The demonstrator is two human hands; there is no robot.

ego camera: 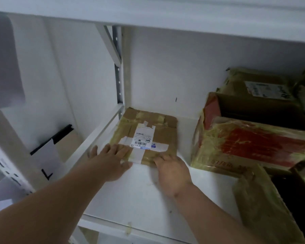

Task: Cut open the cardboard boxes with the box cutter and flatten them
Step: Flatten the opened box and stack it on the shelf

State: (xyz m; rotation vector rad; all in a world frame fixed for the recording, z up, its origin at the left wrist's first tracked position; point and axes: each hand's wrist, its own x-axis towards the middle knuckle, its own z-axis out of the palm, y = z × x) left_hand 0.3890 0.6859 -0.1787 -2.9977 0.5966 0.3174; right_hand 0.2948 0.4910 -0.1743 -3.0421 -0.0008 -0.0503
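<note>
Brown cardboard makes up a flat taped box [146, 136], which is laid on a white shelf [141, 194] by the back wall. Its near left corner is pressed by the left hand [111, 161], fingers straight and spread. Its near edge is touched by the right hand [173, 171]; those fingers are bent, but a grip cannot be told. Bigger boxes [250, 145] are stacked to the right.

A white flat shelf board [139, 194] carried a flat brown taped cardboard parcel with a white shipping label [148, 136] at its back left. To the right sat a red-printed cardboard box wrapped in yellowed tape [250, 147], with more taped brown cardboard boxes [257, 88] behind it.
</note>
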